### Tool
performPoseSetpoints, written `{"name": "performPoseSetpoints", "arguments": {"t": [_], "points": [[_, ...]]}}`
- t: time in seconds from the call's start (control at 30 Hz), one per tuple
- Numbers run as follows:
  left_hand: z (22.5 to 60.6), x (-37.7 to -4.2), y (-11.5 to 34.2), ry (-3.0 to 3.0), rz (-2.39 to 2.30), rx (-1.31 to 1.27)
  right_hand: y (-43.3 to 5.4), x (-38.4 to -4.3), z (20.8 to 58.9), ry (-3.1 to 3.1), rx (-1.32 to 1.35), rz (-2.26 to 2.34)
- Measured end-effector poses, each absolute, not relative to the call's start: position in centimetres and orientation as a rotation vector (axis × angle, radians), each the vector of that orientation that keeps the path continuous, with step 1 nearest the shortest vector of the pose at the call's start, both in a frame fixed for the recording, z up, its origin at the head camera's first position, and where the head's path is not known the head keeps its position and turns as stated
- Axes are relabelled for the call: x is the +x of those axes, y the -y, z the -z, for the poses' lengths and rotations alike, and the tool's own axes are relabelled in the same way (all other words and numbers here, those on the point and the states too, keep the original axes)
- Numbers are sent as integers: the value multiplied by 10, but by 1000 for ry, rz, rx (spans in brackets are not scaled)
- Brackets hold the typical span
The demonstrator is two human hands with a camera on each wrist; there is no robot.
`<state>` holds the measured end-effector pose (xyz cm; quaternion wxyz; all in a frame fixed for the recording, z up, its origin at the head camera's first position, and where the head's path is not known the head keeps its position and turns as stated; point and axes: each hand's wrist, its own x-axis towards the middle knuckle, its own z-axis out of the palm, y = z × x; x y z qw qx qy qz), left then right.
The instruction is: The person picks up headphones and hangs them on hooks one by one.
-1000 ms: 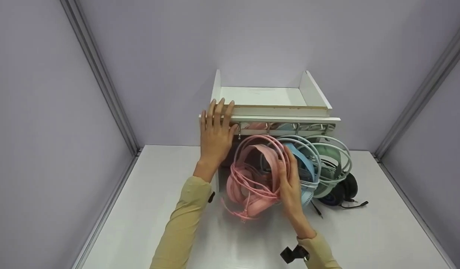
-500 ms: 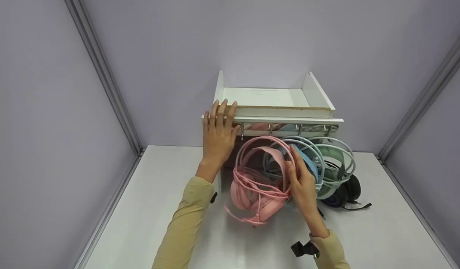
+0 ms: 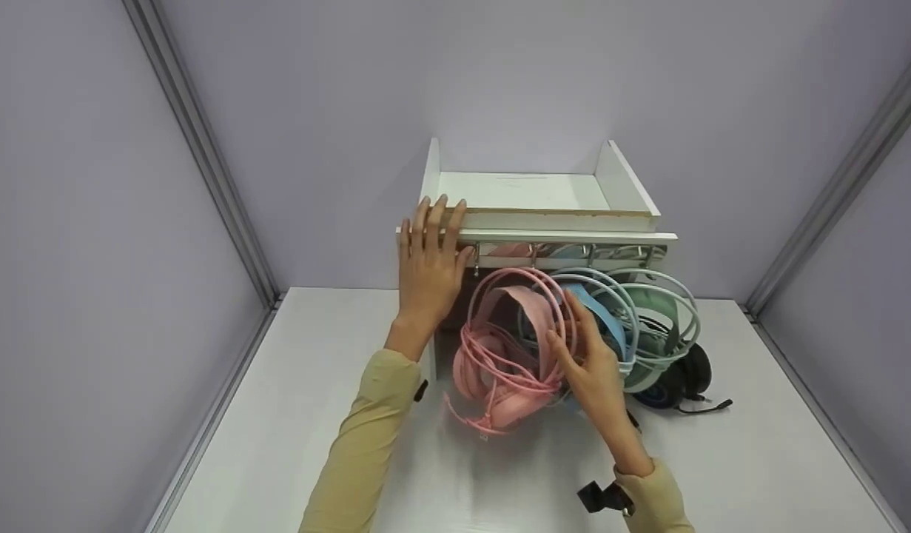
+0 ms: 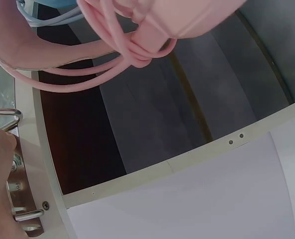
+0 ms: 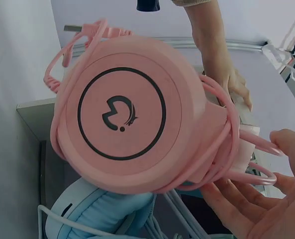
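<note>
A pink headset [image 3: 533,314] with its cable wound round it hangs under the front rail of a white shelf [image 3: 551,221]. In the head view my right hand [image 3: 594,370] is at its right side, fingers loosely spread. The right wrist view has the pink ear cup [image 5: 169,107] large, with the thumb [image 5: 289,144] on one side of the thin headband bars and the other fingers behind them. My left hand [image 3: 429,285] rests on the shelf's left front, fingers straight over the rail. In the left wrist view that hand lies beside metal hooks [image 4: 30,215].
Right of the pink headset hang a blue headset [image 3: 607,314] and a green headset [image 3: 655,303]. A black headset [image 3: 670,385] is behind them, its cable end [image 3: 710,409] sticking out. The shelf stands on a white table [image 3: 329,385] against the back wall.
The pink headset swung right with my right hand, then back left. My right thumb and fingers have parted from their earlier grip on it. My left hand stays on the shelf.
</note>
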<state>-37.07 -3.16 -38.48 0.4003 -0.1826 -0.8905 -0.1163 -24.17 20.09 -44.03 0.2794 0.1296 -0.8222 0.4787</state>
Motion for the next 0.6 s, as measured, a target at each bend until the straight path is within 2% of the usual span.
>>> {"name": "performPoseSetpoints", "arguments": {"t": [0.6], "points": [[384, -370, 31, 2257, 298, -459, -212, -228, 436, 2057, 385, -1212]]}}
